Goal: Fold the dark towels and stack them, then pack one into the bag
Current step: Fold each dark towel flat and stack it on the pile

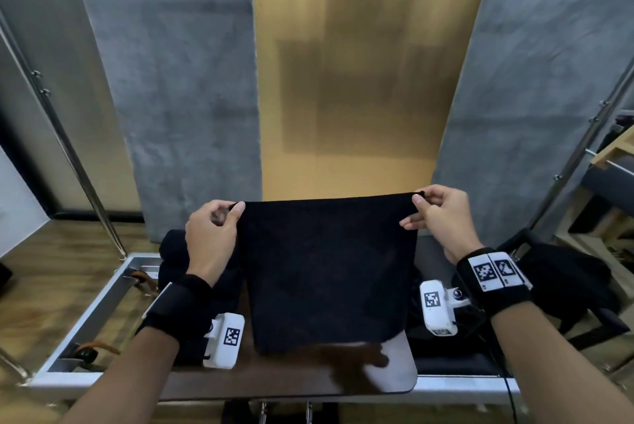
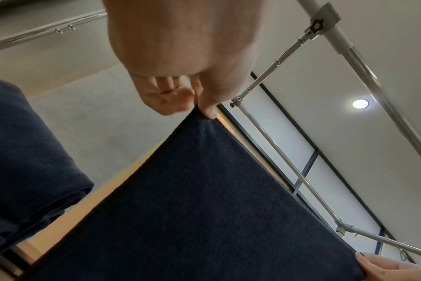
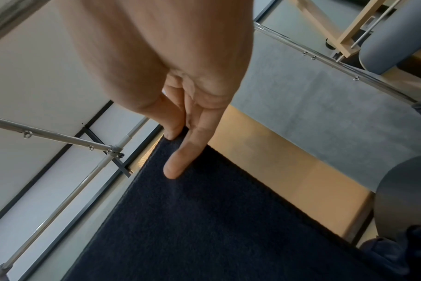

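Our left hand (image 1: 209, 235) pinches the top left corner of a dark towel (image 1: 326, 269) between thumb and fingers, and our right hand (image 1: 437, 218) pinches the top right corner the same way. Between them the towel hangs spread flat above the dark tabletop (image 1: 394, 379), its lower edge near the surface. More dark towels (image 1: 175, 252) lie piled to the left, and a dark bag (image 1: 562, 286) sits to the right.

front of counter (image 1: 394, 379) bare below hanging towel (image 1: 326, 269) | left blocked: folded dark towels (image 1: 175, 252) | right blocked: dark bag (image 1: 562, 283) | metal poles (image 1: 85, 183) flank both sides | room open above towel's top edge
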